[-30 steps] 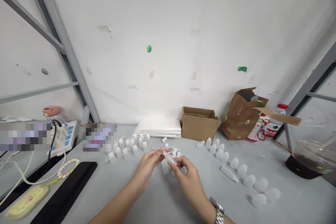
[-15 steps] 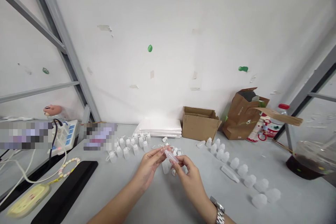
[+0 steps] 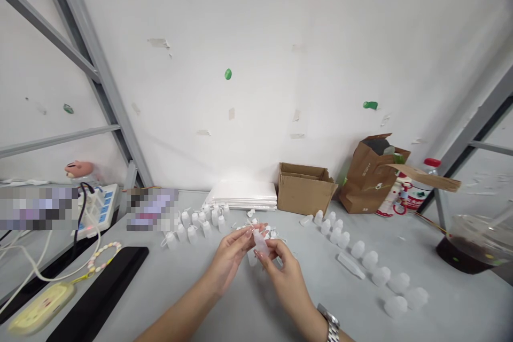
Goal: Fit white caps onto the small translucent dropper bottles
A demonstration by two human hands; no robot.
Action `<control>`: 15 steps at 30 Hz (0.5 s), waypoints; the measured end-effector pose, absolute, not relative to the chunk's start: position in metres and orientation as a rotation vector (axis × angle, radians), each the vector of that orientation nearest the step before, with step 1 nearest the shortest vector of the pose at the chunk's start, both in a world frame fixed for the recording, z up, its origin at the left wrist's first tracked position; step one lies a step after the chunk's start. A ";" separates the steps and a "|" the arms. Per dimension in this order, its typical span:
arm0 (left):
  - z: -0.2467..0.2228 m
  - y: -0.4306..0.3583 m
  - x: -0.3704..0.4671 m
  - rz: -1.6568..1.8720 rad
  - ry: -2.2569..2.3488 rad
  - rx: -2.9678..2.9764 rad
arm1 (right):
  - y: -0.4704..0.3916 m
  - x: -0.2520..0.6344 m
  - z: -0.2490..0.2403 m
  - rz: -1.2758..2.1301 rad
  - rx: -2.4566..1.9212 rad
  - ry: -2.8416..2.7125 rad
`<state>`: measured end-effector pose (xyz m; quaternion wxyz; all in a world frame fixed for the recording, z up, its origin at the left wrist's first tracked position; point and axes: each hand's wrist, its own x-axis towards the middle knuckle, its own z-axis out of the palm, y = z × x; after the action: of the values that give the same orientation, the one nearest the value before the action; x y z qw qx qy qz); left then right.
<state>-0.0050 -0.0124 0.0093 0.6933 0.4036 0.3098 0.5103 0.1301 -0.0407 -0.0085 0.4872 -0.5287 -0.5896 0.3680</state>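
Note:
My right hand [image 3: 282, 267] grips the lower part of a small translucent plastic bottle [image 3: 261, 242], which tilts with its narrow end up to the left. At that upper end the fingertips of my left hand [image 3: 236, 251] pinch together; a small white part, perhaps a cap, sits there, mostly hidden by the fingers. Behind and under my hands lies a heap of small white caps [image 3: 272, 233], partly covered. Another clear bottle [image 3: 252, 257] lies beneath the held one. Several capped bottles [image 3: 192, 234] stand to the left, and several uncapped bottles [image 3: 358, 249] form a slanting row on the right.
One bottle [image 3: 350, 265] lies on its side near the right row. Behind are a white stack of packets [image 3: 242, 195], a cardboard box [image 3: 306, 192] and a paper bag [image 3: 363, 181]. A drink cup [image 3: 467, 246] stands far right; a black pad [image 3: 100, 294] and power strip [image 3: 102, 208] lie left.
The held bottle has turned to a steeper angle, and my right fingers have shifted slightly on it. My left hand stays at its upper end. The other things have not moved.

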 end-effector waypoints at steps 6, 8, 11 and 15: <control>0.007 -0.010 -0.007 1.129 0.682 0.866 | -0.039 0.131 -0.008 0.861 -1.314 -1.408; 0.006 -0.010 -0.007 1.135 0.666 0.842 | -0.039 0.131 -0.009 0.855 -1.318 -1.405; 0.006 -0.010 -0.006 1.158 0.630 0.816 | -0.040 0.131 -0.009 0.856 -1.334 -1.422; 0.009 -0.011 -0.005 1.160 0.645 0.854 | -0.042 0.131 -0.009 0.835 -1.363 -1.470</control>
<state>-0.0054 -0.0113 0.0092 0.7043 0.3842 0.2901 0.5217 0.1306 -0.0417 -0.0095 0.4661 -0.5551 -0.5989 0.3403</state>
